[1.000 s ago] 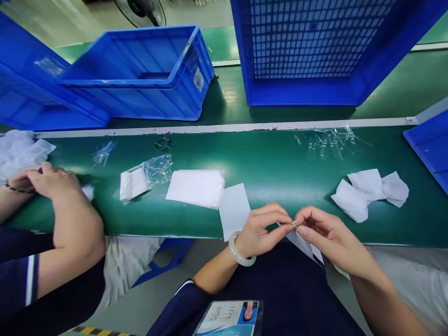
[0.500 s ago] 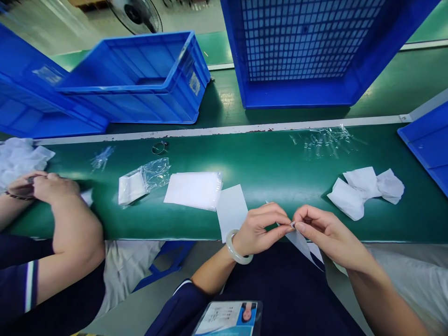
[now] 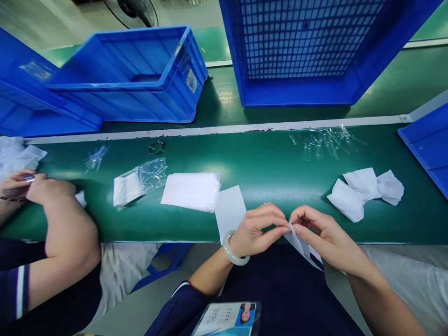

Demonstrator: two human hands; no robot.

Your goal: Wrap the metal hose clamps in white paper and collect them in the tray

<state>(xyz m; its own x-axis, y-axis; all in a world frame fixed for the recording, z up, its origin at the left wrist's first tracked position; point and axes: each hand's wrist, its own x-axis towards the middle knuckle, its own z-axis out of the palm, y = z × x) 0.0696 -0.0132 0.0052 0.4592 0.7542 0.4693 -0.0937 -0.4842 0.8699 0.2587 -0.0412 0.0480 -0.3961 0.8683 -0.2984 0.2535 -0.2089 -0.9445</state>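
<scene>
Both my hands meet at the near edge of the green bench, pinching a thin white paper sheet (image 3: pixel 300 245) that hangs down between them. My left hand (image 3: pixel 261 228), with a pale bangle at its wrist, grips the upper edge between thumb and fingertips. Close beside it, my right hand (image 3: pixel 320 233) has thumb and forefinger closed on the same sheet. Whether something small is wrapped at the pinch point is hidden by my fingers. A single white sheet (image 3: pixel 230 210) lies by my left wrist, next to a stack of white sheets (image 3: pixel 189 190).
Crumpled white paper pieces (image 3: pixel 364 189) lie to the right, with several clear tubes (image 3: pixel 325 142) behind them. A plastic bag with white sheets (image 3: pixel 129 187) and a ring (image 3: pixel 156 147) lie left. Blue crates (image 3: pixel 129 102) line the back. A co-worker's hands (image 3: pixel 49 189) work at far left.
My fingers have shifted slightly on the paper, and its upper edge now stands up between my fingertips. The view has moved a little to the right.
</scene>
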